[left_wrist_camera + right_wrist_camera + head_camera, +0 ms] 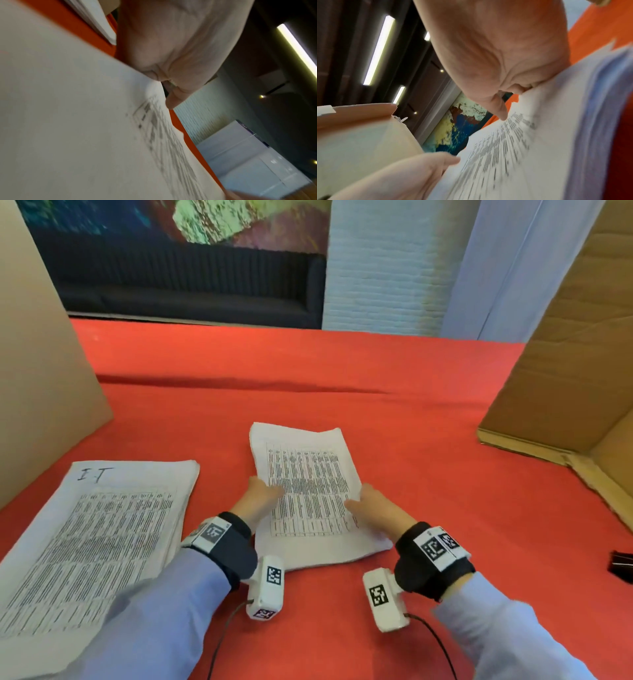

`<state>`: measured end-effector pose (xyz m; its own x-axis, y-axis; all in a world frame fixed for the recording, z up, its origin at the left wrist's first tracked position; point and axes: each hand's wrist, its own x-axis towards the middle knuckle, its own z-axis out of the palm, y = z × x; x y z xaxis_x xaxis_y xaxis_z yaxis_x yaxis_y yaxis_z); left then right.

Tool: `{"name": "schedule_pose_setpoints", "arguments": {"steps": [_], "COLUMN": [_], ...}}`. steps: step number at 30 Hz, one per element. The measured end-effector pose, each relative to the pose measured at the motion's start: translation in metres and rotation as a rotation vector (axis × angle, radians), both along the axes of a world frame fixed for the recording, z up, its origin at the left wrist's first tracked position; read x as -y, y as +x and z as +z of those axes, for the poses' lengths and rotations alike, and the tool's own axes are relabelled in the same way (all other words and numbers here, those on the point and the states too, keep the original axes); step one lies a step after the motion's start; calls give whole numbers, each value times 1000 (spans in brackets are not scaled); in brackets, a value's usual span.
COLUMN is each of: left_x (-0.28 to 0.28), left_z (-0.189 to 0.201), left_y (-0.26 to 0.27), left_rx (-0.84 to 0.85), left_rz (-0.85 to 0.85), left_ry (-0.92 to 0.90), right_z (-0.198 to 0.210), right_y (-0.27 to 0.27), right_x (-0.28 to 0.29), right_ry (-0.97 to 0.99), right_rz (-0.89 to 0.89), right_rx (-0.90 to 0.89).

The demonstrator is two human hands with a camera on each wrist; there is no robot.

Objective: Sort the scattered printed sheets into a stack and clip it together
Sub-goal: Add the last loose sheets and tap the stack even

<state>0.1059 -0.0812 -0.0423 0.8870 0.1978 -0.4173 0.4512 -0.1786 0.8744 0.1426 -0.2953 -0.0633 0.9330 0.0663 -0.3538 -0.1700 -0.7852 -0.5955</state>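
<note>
A stack of printed sheets (pixel 305 474) with tables of text lies slanted at the middle of the red table (pixel 342 364). My left hand (pixel 260 496) grips its left edge with the thumb on top. My right hand (pixel 371 505) grips the right edge the same way. In the left wrist view my left hand (pixel 171 54) meets the top sheet (pixel 68 121). In the right wrist view the thumb of my right hand (pixel 496 54) presses on the stack (pixel 530 148), whose sheet edges fan out unevenly. A black binder clip (pixel 621 566) lies at the far right.
A second, larger pile of printed sheets (pixel 92 539), marked "I-T" by hand, lies at the near left. A cardboard box (pixel 37 371) stands at the left and an open cardboard box (pixel 575 354) at the right. A fold crosses the red cloth behind the stack.
</note>
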Motion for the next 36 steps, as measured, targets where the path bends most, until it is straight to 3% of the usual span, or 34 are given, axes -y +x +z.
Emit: {"name": "schedule_pose_setpoints", "arguments": {"steps": [5, 8, 13, 15, 17, 19, 21, 23, 25, 27, 29, 32, 36], "left_x": [-10, -3, -5, -2, 0, -7, -3, -4, -20, -31, -54, -98, -164], "left_z": [-9, -1, 56, 86, 104, 101, 88, 66, 62, 75, 87, 89, 63], "left_y": [2, -4, -6, -6, -8, -9, -16, -21, -32, -26, -31, -35, -60], "left_rx": [54, 247, 673, 752, 787, 731, 518, 376, 296, 291, 377, 382, 230], "left_rz": [19, 61, -36, -30, -26, -27, -69, 103, 171, 116, 82, 131, 191], "left_ry": [-42, -54, -233, -301, -348, -344, -233, -14, 62, -213, -279, -33, 193], "right_z": [-2, 18, 87, 114, 134, 117, 82, 54, 58, 80, 102, 102, 70], "right_y": [-4, -11, -14, -19, -28, -27, -27, -31, -34, -29, -28, -25, -37], "right_x": [3, 3, 13, 8, -1, -6, -3, 1, -5, -19, -48, -98, -167], "right_ry": [91, 265, 735, 932, 1007, 907, 747, 535, 421, 502, 651, 688, 788], "right_rz": [52, -49, -96, -24, 71, 110, 71, 70, 48, -37, -26, 61, 160], "right_rx": [-74, 17, 254, 378, 457, 479, 391, 251, 281, 401, 484, 481, 166]}}
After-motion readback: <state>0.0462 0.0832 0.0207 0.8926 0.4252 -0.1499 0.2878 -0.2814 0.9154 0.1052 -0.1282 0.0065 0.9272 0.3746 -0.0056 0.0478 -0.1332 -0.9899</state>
